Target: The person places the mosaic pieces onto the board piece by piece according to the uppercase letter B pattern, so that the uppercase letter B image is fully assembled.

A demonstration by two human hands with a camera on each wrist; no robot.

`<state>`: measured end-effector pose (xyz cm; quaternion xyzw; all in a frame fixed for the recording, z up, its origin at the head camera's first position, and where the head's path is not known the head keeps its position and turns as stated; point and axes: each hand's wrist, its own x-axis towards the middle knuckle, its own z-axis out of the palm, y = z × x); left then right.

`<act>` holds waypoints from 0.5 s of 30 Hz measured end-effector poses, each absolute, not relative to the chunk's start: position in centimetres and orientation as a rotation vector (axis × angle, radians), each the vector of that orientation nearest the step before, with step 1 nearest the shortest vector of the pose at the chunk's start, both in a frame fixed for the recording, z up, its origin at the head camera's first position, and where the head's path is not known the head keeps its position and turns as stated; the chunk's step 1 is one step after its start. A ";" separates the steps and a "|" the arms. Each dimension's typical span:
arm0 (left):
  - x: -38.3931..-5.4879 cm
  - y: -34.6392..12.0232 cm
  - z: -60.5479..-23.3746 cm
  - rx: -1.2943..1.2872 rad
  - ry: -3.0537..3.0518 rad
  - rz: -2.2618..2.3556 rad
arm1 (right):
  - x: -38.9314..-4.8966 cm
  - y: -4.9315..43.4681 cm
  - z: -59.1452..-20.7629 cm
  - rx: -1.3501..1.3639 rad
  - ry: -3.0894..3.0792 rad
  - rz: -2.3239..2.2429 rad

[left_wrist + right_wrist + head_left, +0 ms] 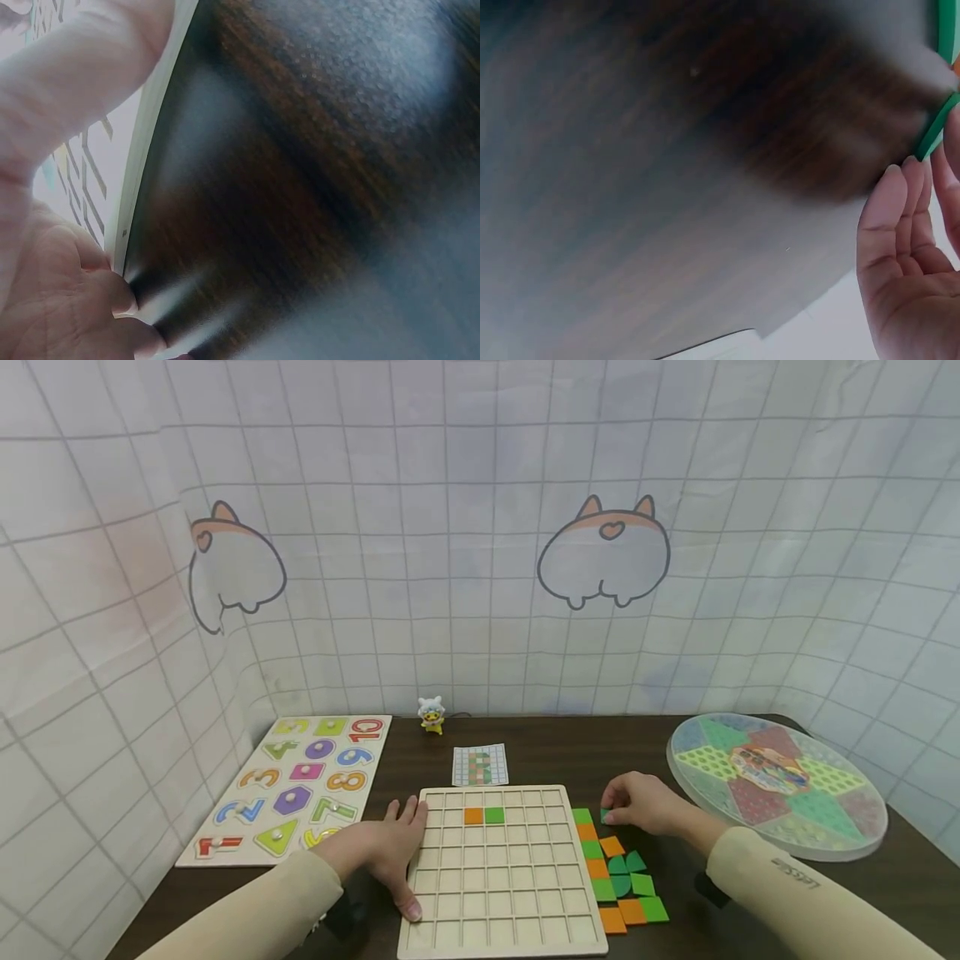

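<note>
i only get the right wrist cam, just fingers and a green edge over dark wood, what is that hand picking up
Observer: The right hand pinches a small green tile at the top of a heap of orange and green tiles.
Operator: where's the heap sit
Observer: On the dark table, just right of a wooden grid board.
Operator: anything in the board already
Observer: Two tiles in its second row: an orange tile with a green placed tile beside it.
Operator: and the other hand
Observer: The left hand rests flat on the board's left edge.
</note>
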<state>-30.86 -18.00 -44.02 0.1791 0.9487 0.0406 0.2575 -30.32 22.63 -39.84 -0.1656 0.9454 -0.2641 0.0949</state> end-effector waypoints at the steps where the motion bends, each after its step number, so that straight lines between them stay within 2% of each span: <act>1: -30.9 -18.0 -44.1 0.488 2.574 0.109 | -30.3 22.6 -39.8 -0.494 2.808 -0.770; 15: -30.9 -17.8 -44.2 0.470 2.579 0.094 | -30.4 22.9 -39.8 -0.608 2.715 -0.918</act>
